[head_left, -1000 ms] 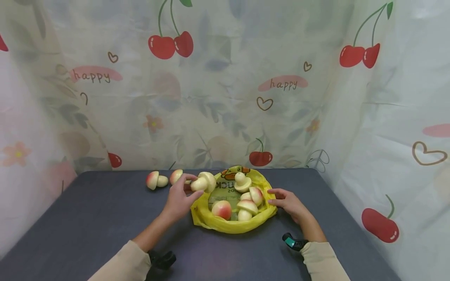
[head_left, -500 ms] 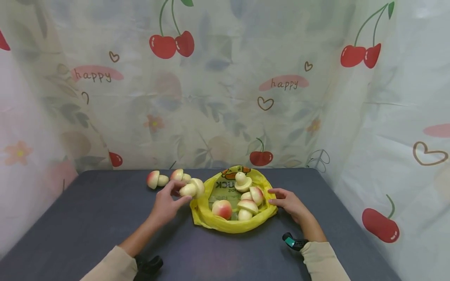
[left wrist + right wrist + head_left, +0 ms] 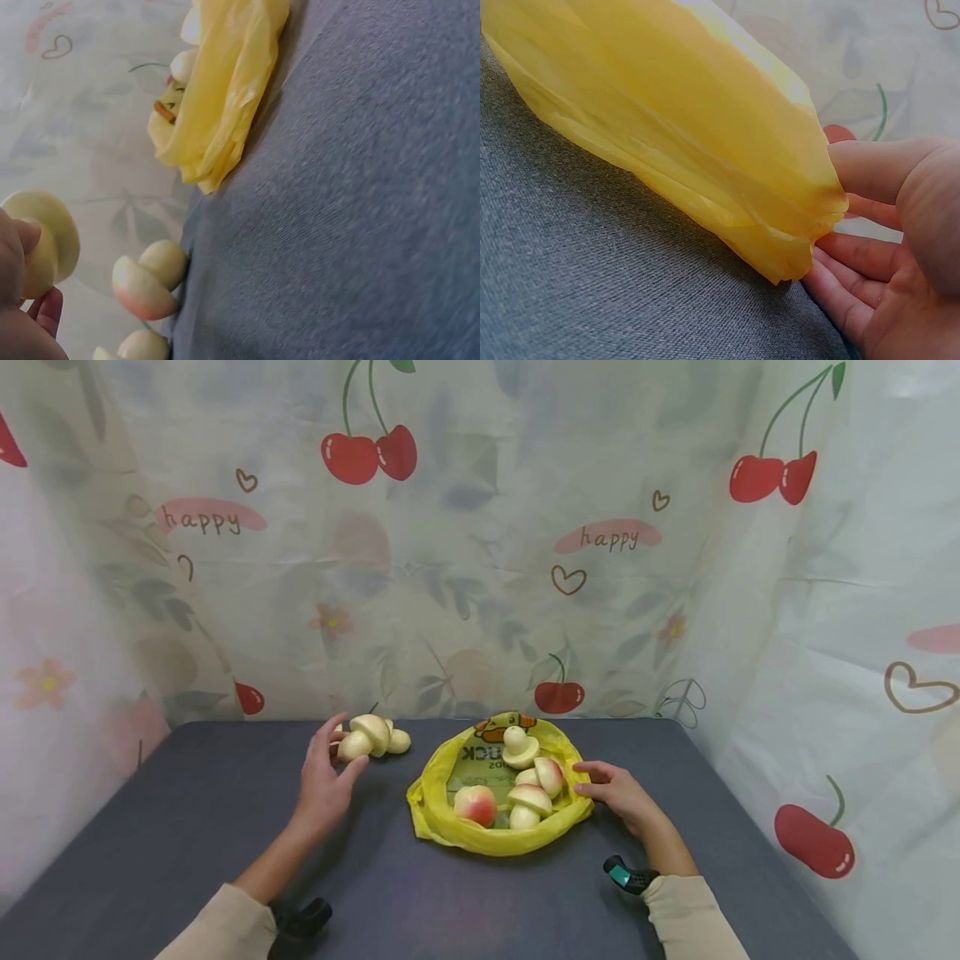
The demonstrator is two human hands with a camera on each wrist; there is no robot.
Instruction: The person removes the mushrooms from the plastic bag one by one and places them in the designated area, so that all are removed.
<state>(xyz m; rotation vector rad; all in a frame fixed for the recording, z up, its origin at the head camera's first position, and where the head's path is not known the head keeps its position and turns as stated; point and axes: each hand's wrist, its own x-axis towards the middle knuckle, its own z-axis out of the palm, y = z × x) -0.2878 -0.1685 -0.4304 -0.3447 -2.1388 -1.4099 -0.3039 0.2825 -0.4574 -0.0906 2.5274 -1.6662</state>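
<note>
My left hand [image 3: 326,777] holds a cream mushroom [image 3: 356,745] between thumb and fingers, above the back left of the table. The left wrist view shows the thumb against this mushroom [image 3: 56,240]. Behind it lies another mushroom [image 3: 399,742] with its cap partly hidden. A yellow plastic bag [image 3: 487,842] lies with its mouth spread wide, and several cream and pink-red mushrooms [image 3: 528,800] sit inside. At the bag's right rim rests my right hand [image 3: 622,793], its fingers nearly straight. In the right wrist view the fingertips meet the bag's edge [image 3: 705,150].
The dark grey table [image 3: 465,910] reaches back to a patterned cloth backdrop [image 3: 480,635]. In the left wrist view, two mushrooms lie by the table's far edge, one with a pink cap [image 3: 142,289]. Dark bands [image 3: 630,875] sit at both wrists.
My left hand has moved left, away from the bag's left rim, carrying the mushroom over those at the back left. My right hand and the bag have stayed put.
</note>
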